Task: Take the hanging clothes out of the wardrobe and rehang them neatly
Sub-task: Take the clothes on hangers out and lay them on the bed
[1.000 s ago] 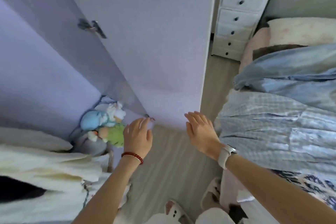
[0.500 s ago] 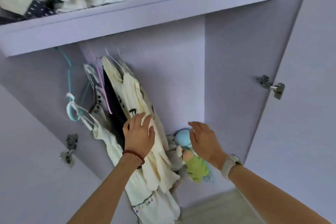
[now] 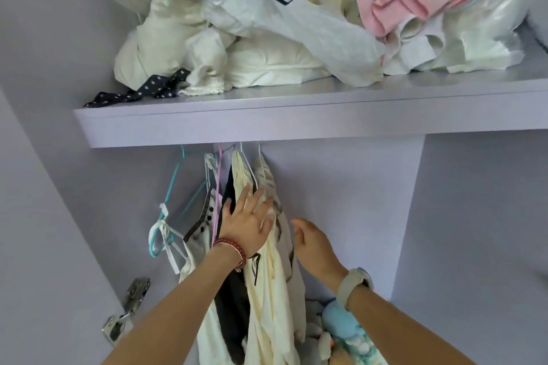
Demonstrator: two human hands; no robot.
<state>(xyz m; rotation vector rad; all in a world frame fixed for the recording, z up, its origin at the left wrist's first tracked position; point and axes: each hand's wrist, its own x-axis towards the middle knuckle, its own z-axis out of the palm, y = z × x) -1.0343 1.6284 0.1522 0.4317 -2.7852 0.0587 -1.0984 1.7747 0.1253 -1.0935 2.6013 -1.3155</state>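
Clothes: your hanging garments sit bunched under the lilac wardrobe shelf (image 3: 296, 124), with the cream cotton garment (image 3: 268, 290) at the front, a black garment (image 3: 229, 299) behind it, and an empty teal wire hanger (image 3: 172, 184) off to the left.
Left hand: your left hand (image 3: 247, 224), the one with the red bead bracelet (image 3: 229, 249), lies flat with fingers spread against the cream cotton garment; it presses, it grips nothing.
Right hand: your right hand (image 3: 314, 243) reaches in just right of the bunch, fingers loosely extended and holding nothing; whether it touches the cloth you cannot tell from here.
Stage: by my reading, nothing has come off the rail yet.
Risk, hooks: the hanger hooks are hidden under the shelf edge; pull a garment by the cloth and it may slide off its hanger.
Risk, tangle: the hangers are crowded, so lifting one could drag a neighbour down.
Risk, below: the blue and green plush toys (image 3: 344, 332) sit under the clothes and could snag a dropped hem.
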